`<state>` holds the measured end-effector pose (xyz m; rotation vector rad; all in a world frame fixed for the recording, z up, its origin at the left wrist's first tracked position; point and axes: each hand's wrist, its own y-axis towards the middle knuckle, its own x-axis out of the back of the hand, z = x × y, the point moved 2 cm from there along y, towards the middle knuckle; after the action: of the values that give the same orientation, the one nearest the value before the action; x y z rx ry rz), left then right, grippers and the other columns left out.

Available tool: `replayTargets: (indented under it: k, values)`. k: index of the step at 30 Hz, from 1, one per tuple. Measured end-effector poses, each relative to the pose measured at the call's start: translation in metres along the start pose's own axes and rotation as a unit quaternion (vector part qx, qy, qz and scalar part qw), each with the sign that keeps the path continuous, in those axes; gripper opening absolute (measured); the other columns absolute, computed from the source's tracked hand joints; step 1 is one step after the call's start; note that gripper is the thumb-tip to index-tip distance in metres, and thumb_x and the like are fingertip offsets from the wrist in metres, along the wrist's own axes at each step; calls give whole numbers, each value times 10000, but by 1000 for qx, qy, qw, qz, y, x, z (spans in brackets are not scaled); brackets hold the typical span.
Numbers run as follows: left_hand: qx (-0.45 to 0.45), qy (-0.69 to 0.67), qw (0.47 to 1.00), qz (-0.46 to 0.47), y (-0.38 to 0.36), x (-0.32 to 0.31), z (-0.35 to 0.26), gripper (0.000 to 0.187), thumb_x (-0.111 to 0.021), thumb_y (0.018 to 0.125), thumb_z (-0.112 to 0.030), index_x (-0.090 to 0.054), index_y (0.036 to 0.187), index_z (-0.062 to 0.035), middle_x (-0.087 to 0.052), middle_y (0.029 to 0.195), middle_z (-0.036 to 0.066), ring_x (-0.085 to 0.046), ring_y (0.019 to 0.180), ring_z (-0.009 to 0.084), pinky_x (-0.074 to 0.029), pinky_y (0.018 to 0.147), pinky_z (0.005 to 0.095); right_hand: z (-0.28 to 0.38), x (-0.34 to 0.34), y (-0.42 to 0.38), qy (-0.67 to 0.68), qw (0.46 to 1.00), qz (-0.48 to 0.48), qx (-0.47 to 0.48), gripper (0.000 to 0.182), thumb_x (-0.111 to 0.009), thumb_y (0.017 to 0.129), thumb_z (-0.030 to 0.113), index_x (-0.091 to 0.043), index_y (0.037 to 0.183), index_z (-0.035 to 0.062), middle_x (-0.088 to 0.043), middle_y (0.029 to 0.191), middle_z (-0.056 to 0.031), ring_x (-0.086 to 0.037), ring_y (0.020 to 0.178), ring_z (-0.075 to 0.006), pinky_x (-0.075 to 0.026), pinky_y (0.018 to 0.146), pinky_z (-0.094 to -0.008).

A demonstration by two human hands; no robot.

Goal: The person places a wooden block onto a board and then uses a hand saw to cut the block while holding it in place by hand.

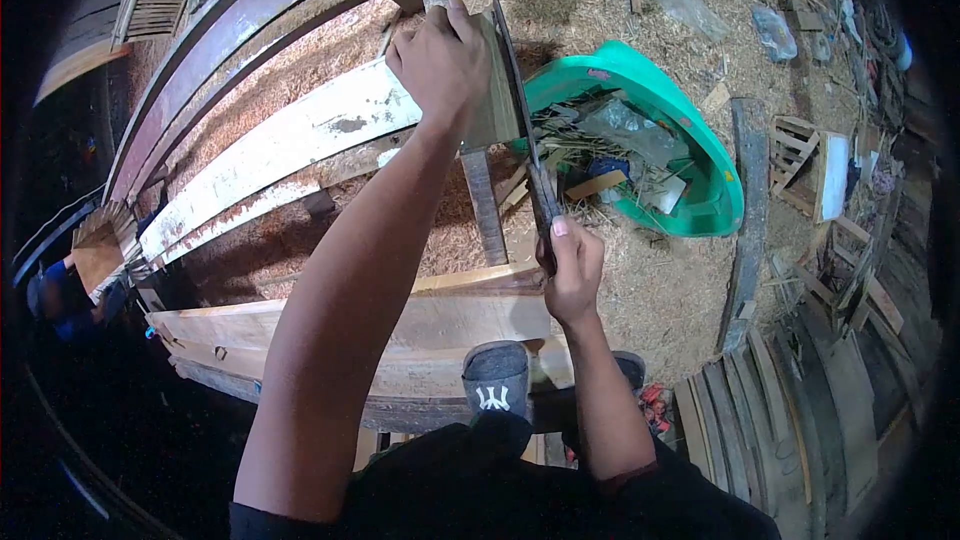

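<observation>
My right hand [573, 270] is closed round the handle end of a handsaw [527, 110]. Its long dark blade points away from me, right along the end of a wooden board [490, 122]. On top of that board my left hand [440, 58] bears down, fingers curled at its far edge. Under my left wrist, a long plank with worn white paint [290, 165] runs off to the left. The board's end overhangs towards a green tub [735, 185] filled with wood scraps and plastic.
A reddish-brown beam [250, 35] curves across the upper left. Nearer me lies a pale long plank [400, 325]. Stacked boards [770, 420] stand at lower right, small wooden frames [795, 165] at right. Sawdust covers the ground. Another person [70, 300] is at far left.
</observation>
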<state>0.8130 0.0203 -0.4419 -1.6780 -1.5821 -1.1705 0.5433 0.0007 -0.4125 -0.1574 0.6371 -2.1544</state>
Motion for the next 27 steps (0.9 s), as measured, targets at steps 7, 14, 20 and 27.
replayTargets:
  k: [7,14,20,27]
  values:
    - [5,-11,1000,28,1,-5,8,491,-444,1051,-433,-755,1075,-55,-739,975,216,-622,1096,391,-357,1046,490,9,-6,16,13,1000,-14,4,441,-512,1045,297,-478,670,68,-439,607,20,-376,540,-75,-276,501,-283]
    - [12,-23,999,-24,2,-10,10,440,-525,1025,-431,-783,999,-76,-747,874,165,-634,1044,339,-349,1051,469,4,6,-7,11,1000,-4,12,422,-497,1049,235,-447,676,44,-398,591,16,-383,567,-98,-277,529,-317]
    - [-25,-5,1000,-18,4,-6,10,549,-466,1050,-475,-784,1037,-28,-737,840,244,-710,832,422,-516,865,498,8,-2,8,8,1000,-17,10,446,-494,1049,247,-432,655,46,-374,584,14,-357,564,-95,-270,525,-324]
    - [0,-53,998,29,3,-4,7,472,-495,1043,-413,-783,949,-51,-727,822,181,-643,1001,354,-350,1042,479,6,0,8,-3,1000,-20,7,461,-502,1048,261,-434,653,34,-396,583,-10,-371,571,-104,-288,536,-335]
